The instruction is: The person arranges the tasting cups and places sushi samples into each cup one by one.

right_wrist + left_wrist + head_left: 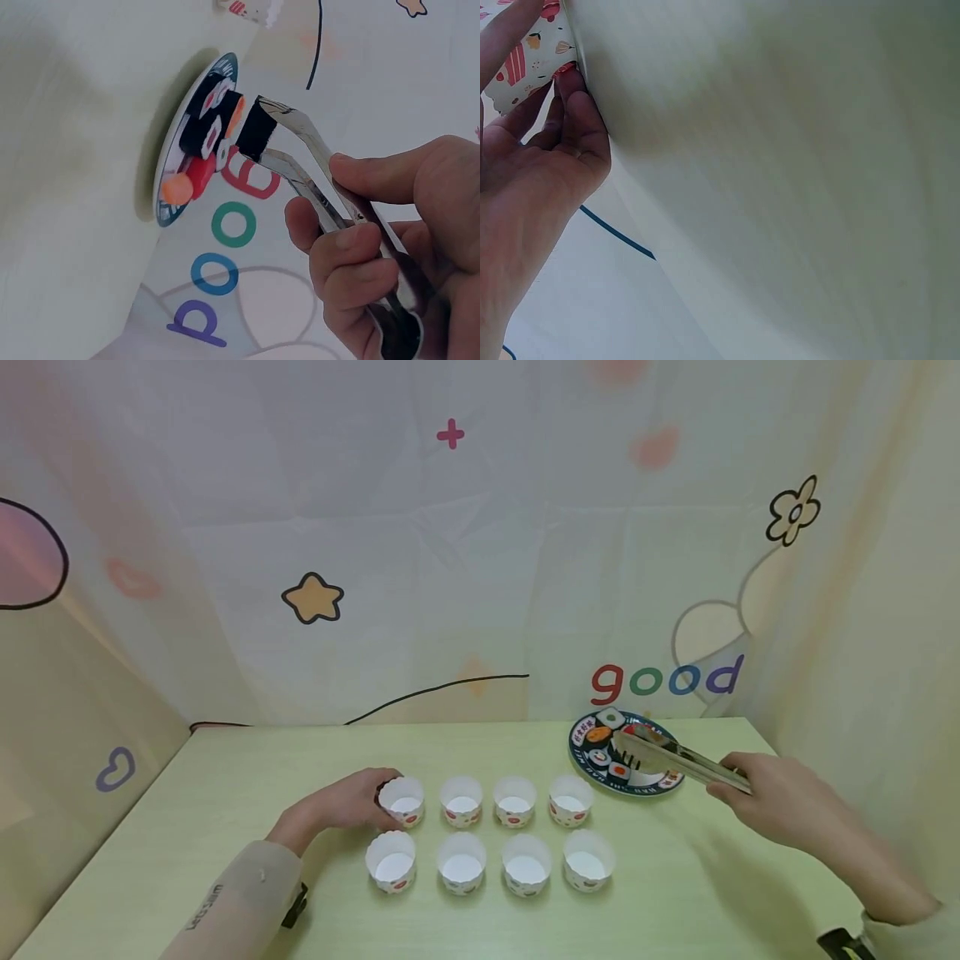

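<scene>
My left hand (337, 806) grips the side of a white paper baking cup (402, 800) at the left end of the back row. Red cupcake prints on that cup's wall show in the left wrist view. In my right hand (791, 802) is a pair of metal tongs (705, 767), its arms reaching over a dark patterned plate (576, 745). A black-wrapped sushi roll (257, 130) sits between the tong tips in the right wrist view, apart from the plate. Several sushi pieces (202, 136) lie on the plate, some with orange or red on them.
Other paper cups (527, 868) stand in two rows across the middle of the pale table (675, 893). Behind and beside the table hangs a printed curtain (375, 527) with a star, a flower and the word "good".
</scene>
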`<state>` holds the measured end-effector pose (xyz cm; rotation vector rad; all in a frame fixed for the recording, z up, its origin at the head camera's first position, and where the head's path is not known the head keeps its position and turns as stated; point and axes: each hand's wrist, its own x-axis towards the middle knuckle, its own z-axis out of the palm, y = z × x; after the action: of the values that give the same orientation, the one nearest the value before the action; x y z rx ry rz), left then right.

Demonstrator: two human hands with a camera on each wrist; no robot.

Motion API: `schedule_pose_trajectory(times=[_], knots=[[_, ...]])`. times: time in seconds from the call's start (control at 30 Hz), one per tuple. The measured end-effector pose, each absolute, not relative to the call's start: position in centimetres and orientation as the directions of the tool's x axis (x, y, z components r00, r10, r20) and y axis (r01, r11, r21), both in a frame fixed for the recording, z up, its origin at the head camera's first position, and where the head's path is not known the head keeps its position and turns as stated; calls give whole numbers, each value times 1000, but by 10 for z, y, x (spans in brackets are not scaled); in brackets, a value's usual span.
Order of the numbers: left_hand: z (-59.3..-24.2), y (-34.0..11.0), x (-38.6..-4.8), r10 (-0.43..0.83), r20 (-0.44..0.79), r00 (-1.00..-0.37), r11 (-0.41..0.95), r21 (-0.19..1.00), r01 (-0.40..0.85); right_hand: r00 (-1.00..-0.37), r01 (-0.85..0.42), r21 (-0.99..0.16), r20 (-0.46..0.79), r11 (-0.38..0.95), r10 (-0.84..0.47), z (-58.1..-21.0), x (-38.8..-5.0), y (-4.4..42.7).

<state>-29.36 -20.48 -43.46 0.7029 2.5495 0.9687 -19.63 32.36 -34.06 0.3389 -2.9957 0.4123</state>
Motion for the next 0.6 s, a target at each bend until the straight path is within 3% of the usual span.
schedule_pose_trajectory(times=[0.33,0.6], knots=[[-435,-204,-293,534,-126,-836,652,692,312,-948,-292,-243,198,925,-247,-336,-203,296],[-432,-204,-293,532,-128,-837,660,682,315,-952,-296,-296,166,908,-256,-335,-206,271]])
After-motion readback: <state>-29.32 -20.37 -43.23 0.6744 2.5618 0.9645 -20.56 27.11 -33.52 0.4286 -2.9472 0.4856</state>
